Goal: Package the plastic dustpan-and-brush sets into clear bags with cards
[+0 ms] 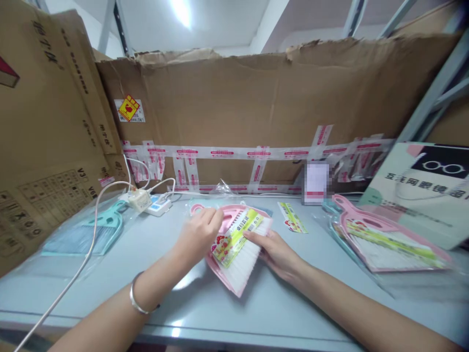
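A pink dustpan (216, 266) with a white-bristled hand brush (249, 254) lies tilted over the middle of the table. Across the bristles sits a yellow-green printed label card (234, 239). My right hand (280, 254) grips the right side of the set, its thumb on top at the card's edge and its other fingers underneath. Over the handle end is my left hand (203, 230), fingers curled closed; what they pinch is hidden behind the knuckles. The ring end of the pink handle (197, 209) shows just beyond it, by some clear plastic.
Another label card (293, 217) lies behind, to the right. At right rest bagged pink and teal dustpan sets (392, 234); a bagged teal set (104, 227) is at left. A power strip (158, 205) and white cable occupy the left. Cardboard (227, 102) walls the back.
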The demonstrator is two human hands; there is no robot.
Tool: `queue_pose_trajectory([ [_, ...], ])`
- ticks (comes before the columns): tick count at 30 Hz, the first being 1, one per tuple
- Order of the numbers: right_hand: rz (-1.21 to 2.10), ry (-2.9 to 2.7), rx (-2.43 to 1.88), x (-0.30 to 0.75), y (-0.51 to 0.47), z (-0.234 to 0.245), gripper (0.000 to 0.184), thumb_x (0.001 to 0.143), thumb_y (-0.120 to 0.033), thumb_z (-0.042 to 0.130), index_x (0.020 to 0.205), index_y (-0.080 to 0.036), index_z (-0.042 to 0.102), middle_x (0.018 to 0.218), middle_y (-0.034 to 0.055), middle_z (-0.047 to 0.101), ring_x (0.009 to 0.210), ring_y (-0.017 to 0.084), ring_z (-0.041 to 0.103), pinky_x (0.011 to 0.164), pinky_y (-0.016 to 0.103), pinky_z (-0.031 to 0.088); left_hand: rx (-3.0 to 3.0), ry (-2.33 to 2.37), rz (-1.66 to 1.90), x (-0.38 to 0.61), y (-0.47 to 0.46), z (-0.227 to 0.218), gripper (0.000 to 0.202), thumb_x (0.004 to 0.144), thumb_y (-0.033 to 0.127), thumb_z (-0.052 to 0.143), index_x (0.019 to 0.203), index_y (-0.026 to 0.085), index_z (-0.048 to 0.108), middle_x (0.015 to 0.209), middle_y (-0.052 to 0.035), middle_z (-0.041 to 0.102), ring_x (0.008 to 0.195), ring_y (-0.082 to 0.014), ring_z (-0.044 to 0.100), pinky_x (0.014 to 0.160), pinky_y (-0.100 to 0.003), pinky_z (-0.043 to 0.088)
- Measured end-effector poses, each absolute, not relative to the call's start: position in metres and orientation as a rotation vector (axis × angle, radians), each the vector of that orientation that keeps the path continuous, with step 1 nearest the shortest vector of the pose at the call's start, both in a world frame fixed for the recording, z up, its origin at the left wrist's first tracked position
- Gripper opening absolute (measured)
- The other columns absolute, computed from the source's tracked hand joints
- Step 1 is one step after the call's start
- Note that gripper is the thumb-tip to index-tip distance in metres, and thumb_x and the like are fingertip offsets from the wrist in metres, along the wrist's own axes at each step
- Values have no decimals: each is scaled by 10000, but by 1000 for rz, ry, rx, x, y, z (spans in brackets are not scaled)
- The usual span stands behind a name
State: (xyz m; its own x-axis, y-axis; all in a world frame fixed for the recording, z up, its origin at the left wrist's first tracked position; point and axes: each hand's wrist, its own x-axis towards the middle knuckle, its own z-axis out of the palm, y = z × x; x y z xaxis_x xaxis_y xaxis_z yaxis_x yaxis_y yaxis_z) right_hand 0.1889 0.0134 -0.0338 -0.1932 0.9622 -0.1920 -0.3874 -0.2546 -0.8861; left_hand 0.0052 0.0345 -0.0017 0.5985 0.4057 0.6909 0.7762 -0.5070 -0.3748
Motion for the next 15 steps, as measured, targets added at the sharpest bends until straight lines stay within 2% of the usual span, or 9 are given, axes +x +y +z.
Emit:
queue_pose_trajectory([
  [7, 1630, -636, -877, 189, 20, -41, 292, 616, -219, 763, 878, -150, 654, 875, 59, 717, 795, 189, 663, 711, 281, 528, -2237, -893, -673, 14, 22, -3, 170, 807, 55, 448, 685, 169, 479, 597, 4, 508, 519, -136, 480, 460, -243, 330],
  [15, 1632, -669, -888, 175, 7, -35, 353, 540, -267, 816, 835, -135, 673, 743, 29, 709, 621, 126, 623, 544, 198, 494, -2205, -658, -719, 27, 17, -2, 144, 837, 66, 413, 763, 143, 509, 617, -9, 525, 544, -157, 501, 450, -263, 357],
])
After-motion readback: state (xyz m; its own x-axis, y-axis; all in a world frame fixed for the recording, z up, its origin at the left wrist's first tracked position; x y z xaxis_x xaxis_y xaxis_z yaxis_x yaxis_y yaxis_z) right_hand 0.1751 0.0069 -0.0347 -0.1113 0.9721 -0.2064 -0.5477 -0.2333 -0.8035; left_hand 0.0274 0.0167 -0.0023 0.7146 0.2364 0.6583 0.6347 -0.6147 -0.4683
